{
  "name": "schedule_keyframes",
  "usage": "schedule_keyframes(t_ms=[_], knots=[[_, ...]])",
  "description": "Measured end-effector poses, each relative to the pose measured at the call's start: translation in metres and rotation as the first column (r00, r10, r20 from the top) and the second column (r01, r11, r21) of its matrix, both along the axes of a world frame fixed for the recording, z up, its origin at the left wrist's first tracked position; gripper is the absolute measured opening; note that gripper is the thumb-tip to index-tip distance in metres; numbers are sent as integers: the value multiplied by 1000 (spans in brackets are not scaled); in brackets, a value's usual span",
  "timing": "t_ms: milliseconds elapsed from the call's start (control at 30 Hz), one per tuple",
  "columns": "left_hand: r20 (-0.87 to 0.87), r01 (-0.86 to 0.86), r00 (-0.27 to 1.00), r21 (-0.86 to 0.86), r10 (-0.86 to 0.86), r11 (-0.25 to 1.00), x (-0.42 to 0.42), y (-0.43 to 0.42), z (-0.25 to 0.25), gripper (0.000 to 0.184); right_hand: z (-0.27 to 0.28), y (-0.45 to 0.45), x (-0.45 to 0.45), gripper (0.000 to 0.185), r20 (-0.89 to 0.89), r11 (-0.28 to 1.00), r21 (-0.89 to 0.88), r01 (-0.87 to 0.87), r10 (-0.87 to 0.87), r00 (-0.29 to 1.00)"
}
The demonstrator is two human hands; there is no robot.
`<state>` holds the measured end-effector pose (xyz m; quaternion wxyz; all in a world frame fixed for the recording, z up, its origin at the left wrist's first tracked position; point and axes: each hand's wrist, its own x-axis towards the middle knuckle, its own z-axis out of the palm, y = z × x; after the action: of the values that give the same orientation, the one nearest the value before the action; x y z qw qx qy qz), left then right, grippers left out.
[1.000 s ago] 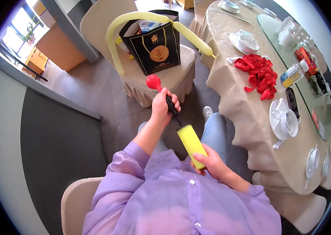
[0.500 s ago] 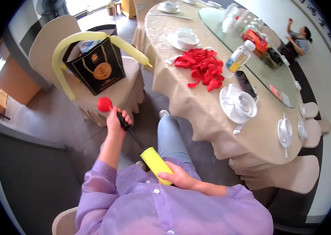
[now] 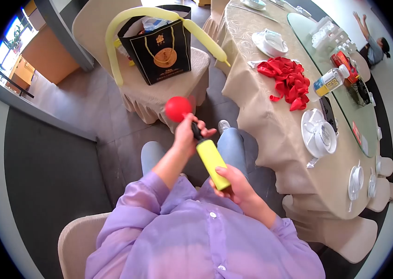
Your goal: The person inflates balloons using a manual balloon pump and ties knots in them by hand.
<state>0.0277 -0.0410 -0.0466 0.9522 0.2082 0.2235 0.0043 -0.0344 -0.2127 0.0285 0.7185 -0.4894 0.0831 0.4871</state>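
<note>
Shirt (image 3: 173,246): light purple, thin, slightly sheer cloth with a soft sheen; loose cut, gathered in folds, nearer the wearer than both hands. 
Placket (image 3: 217,239): one, same purple, running down the front, below and between the hands. 
Buttons (image 3: 213,215): two plainly seen, small, round, whitish. 
Left sleeve (image 3: 136,204): full, creased, ending on the forearm short of the left hand (image 3: 186,135). 
Right sleeve (image 3: 294,237): matching, ending short of the right hand (image 3: 236,183). 
Trousers (image 3: 231,151): pale blue, a leg showing either side of the left hand. 
Shoe (image 3: 223,125): whitish-grey, beyond the right hand; details too small to tell.
</note>
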Motion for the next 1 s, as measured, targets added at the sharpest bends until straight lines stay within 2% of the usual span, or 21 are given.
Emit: schedule_keyframes(t_ms=[67, 133, 200, 233, 267, 333, 367, 400, 467, 500, 533, 600, 700, 733, 800, 833, 933, 1000], knots=[[132, 28, 990, 198, -55, 980, 2, 25, 2, 20, -10, 11, -3, 26, 127, 998, -39, -55, 59, 990], [44, 79, 995, 269, -94, 960, 5, 33, 16, 20, -12, 6, -16, 26, 106, 997, -11, -74, 75, 992], [54, 48, 996, 251, -64, 967, 11, 38, 10, 20, -11, -16, -31, 26, 243, 997, 63, -51, 34, 969], [72, 24, 997, 226, -41, 974, 16, 36, 2, 20, -9, -25, -37, 27, 232, 999, 30, -43, 35, 972], [13, -9, 1000, 168, 7, 986, 16, 29, -16, 21, -9, -24, -31, 27, 240, 999, 27, -44, 36, 970], [-67, -4, 998, 72, 9, 997, 3, -1, -20, 22, -9, -16, -18, 26, -64, 998, -54, -10, 7, 998], [-80, 30, 996, 17, -28, 999, -2, -9, -16, 22, -27, -7, -7, 25, 13, 1000, -1, -14, 14, 1000], [-81, 23, 996, 15, -21, 1000, 1, -4, -16, 22, -27, -1, -2, 25, 12, 1000, -3, -21, 21, 1000], [-12, 50, 999, 211, -49, 976, 11, 19, -18, 18, -28, 8, -1, 25, 115, 995, -83, -52, 62, 991], [-4, 37, 999, 235, -37, 971, 17, 27, -23, 18, -12, 3, -5, 27, 91, 995, -78, -65, 72, 993], [-15, 18, 1000, 209, -15, 978, 22, 33, -16, 17, -10, -9, -14, 27, 82, 995, -80, -66, 72, 994], [-48, -18, 998, 200, 28, 980, 24, 36, -27, 17, -9, -34, -33, 28, 264, 990, -123, -67, 98, 960], [-166, -40, 985, 78, 53, 996, 4, 12, -53, 19, -25, -34, -32, 29, 227, 985, -135, -104, 133, 965], [-166, -31, 985, 72, 43, 997, 2, 6, -45, 19, -27, -26, -24, 29, 226, 985, -142, -95, 126, 966], [-77, -23, 997, 88, 30, 996, -3, 3, -29, 21, -26, 0, 2, 31, 72, 975, -171, -140, 154, 985], [-54, -4, 998, 72, 7, 997, 2, 16, -25, 21, -21, 1, 0, 31, 74, 975, -168, -143, 158, 985], [1, 21, 1000, 248, -22, 968, 8, 43, -14, 20, -8, -3, -14, 31, 128, 961, -191, -201, 228, 965], [12, -21, 1000, 224, 19, 974, 9, 53, -27, 21, -15, -23, -34, 30, 303, 985, -149, -91, 133, 944]])
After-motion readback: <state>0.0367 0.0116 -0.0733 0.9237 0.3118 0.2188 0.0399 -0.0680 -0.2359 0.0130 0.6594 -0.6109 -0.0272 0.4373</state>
